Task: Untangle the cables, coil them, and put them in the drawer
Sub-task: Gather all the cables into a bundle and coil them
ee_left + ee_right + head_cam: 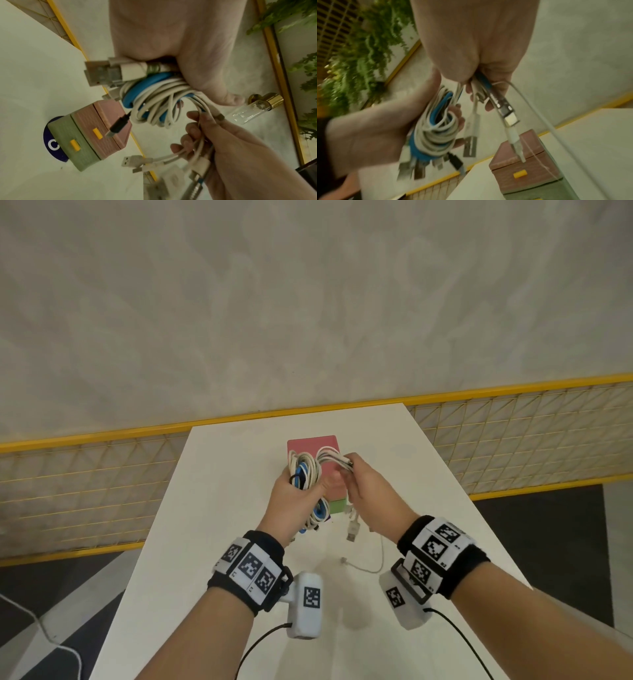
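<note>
Both hands' grip round cables (pixel 306 474)

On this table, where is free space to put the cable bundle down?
Bare table lies left of the left hand, and right of the right hand. The middle is crowded: drawer box and a loose white cable.

The drawer unit (pixel 313 470) stands on the surface (pixel 212 542) at the centre of the head view. Both hands are in front of it, above the surface: the left hand (pixel 294 491) with the cable bundle (pixel 306 474) at centre-left, the right hand (pixel 370 491) just right of it. Loose plugs (pixel 352 530) hang below them.
</note>
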